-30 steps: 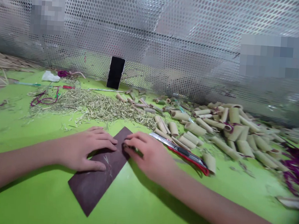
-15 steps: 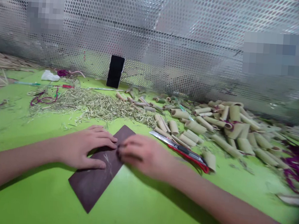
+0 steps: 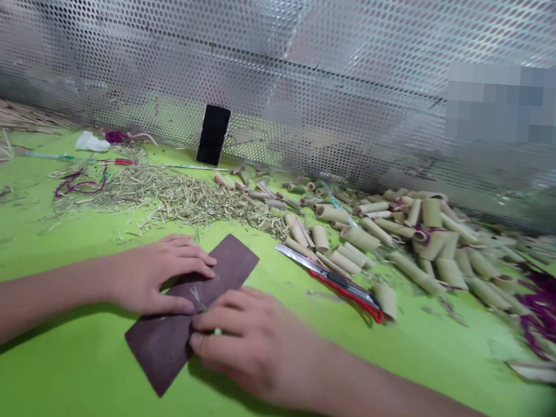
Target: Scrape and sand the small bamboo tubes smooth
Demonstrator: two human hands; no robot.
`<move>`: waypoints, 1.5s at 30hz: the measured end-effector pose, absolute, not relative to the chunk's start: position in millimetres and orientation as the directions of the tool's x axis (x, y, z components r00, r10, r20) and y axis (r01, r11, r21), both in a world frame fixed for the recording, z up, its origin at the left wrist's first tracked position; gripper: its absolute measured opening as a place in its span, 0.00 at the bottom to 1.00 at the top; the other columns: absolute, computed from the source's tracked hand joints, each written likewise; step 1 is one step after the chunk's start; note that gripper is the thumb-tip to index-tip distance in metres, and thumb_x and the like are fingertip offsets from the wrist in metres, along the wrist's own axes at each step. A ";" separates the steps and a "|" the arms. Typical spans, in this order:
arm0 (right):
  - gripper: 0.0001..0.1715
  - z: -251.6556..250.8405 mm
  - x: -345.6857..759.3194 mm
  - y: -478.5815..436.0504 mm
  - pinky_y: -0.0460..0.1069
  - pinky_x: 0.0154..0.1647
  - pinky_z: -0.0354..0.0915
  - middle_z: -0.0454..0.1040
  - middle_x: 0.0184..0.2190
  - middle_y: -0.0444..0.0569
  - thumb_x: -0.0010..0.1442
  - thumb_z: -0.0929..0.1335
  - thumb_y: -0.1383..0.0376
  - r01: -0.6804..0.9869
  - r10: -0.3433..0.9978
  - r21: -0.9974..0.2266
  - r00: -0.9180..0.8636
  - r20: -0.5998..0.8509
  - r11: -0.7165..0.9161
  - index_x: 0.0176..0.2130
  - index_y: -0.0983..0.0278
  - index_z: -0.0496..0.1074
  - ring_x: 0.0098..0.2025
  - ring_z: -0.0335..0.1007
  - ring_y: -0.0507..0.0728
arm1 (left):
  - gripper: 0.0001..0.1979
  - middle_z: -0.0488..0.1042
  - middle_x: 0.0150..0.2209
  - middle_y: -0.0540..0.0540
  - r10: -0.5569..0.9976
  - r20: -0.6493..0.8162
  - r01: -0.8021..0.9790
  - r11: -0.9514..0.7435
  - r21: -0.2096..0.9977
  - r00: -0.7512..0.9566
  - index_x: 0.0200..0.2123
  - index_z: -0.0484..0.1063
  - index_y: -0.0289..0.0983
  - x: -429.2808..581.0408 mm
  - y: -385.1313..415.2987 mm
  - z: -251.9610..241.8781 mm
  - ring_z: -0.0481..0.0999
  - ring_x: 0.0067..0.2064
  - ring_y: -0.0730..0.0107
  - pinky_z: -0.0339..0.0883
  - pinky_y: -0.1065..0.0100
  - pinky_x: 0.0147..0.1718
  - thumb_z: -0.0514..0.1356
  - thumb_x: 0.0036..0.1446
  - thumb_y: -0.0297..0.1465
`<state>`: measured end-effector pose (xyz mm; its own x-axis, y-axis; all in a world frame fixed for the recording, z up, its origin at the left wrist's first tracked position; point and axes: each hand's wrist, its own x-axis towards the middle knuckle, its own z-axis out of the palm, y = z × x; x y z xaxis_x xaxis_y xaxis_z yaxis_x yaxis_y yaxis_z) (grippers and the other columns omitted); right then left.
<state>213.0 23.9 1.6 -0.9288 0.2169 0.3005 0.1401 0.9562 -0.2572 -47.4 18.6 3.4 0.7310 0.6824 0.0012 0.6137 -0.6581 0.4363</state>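
A dark brown strip that looks like sandpaper (image 3: 229,262) lies slantwise on the green table, with pale fibres on its middle. My left hand (image 3: 163,277) rests flat on its left edge, thumb and fingers apart, holding it against the table. At the strip's right edge, my right hand (image 3: 254,343) is closed in a pinch. Its fingers hide most of what they hold; only a small pale green spot shows between them. To the right of the strip lies a red utility knife (image 3: 334,282) with its blade out.
Behind my hands spreads a heap of shavings (image 3: 183,195). Several cut bamboo-like tubes (image 3: 428,235) pile up at the right, beside purple string (image 3: 544,310). A phone (image 3: 213,135) leans on the perforated metal screen (image 3: 288,63). Crumpled white tissue (image 3: 92,141) lies far left.
My right hand has moved towards me and slightly left along the strip, uncovering its far right corner. My left hand has stayed in place.
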 end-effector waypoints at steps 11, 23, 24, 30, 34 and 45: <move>0.08 -0.6 214.4 24.0 0.54 0.48 0.69 0.82 0.45 0.50 0.70 0.67 0.66 0.245 0.318 -0.238 -0.879 0.355 0.940 0.45 0.62 0.78 0.46 0.76 0.57 | 0.25 0.70 0.64 0.45 0.690 0.028 0.611 -0.658 0.441 0.723 0.62 0.70 0.47 -46.7 16.8 0.8 0.68 0.65 0.50 0.54 0.45 0.68 0.61 0.65 0.48; 0.10 -6.1 222.9 54.6 0.57 0.49 0.69 0.79 0.48 0.55 0.70 0.66 0.67 0.365 0.450 -0.286 -0.826 0.341 0.886 0.47 0.65 0.76 0.47 0.72 0.61 | 0.24 0.72 0.60 0.42 0.933 0.353 0.917 -0.197 0.348 0.066 0.59 0.69 0.40 -61.3 142.7 94.4 0.74 0.56 0.53 0.68 0.53 0.56 0.63 0.64 0.43; 0.10 -6.1 223.2 53.9 0.57 0.49 0.69 0.79 0.48 0.55 0.70 0.66 0.67 0.366 0.451 -0.287 -0.826 0.339 0.885 0.48 0.66 0.76 0.47 0.72 0.61 | 0.26 0.69 0.62 0.39 0.926 0.378 0.917 -0.154 0.368 0.003 0.62 0.65 0.37 -60.7 162.6 100.2 0.73 0.58 0.52 0.67 0.52 0.58 0.62 0.65 0.41; 0.10 -3.3 224.0 52.0 0.54 0.47 0.67 0.79 0.47 0.54 0.71 0.65 0.66 0.375 0.457 -0.291 -0.835 0.306 0.880 0.47 0.65 0.75 0.46 0.70 0.59 | 0.48 0.58 0.66 0.20 0.865 0.360 0.820 0.096 0.565 -0.349 0.67 0.45 0.20 -34.5 238.8 74.6 0.64 0.66 0.41 0.60 0.49 0.61 0.64 0.61 0.46; 0.11 -4.8 222.3 52.1 0.54 0.46 0.66 0.79 0.46 0.54 0.70 0.65 0.65 0.372 0.446 -0.271 -0.842 0.304 0.888 0.46 0.66 0.75 0.44 0.69 0.58 | 0.57 0.55 0.68 0.20 0.834 0.315 0.763 0.180 0.621 -0.453 0.70 0.41 0.25 -3.6 262.6 49.4 0.61 0.67 0.35 0.58 0.43 0.61 0.68 0.53 0.51; 0.11 -6.6 220.8 50.4 0.54 0.49 0.64 0.79 0.45 0.54 0.72 0.63 0.64 0.409 0.469 -0.254 -0.843 0.262 0.877 0.45 0.63 0.75 0.44 0.69 0.58 | 0.63 0.58 0.69 0.25 0.765 0.385 0.761 0.203 0.617 -0.517 0.74 0.38 0.27 8.9 293.5 43.7 0.63 0.67 0.32 0.56 0.38 0.59 0.63 0.47 0.54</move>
<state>220.8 50.4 -6.6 -0.8433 0.4693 0.2620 0.4089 0.8766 -0.2538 8.9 293.5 43.7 -0.5166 0.7649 0.3849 0.7606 0.2034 0.6165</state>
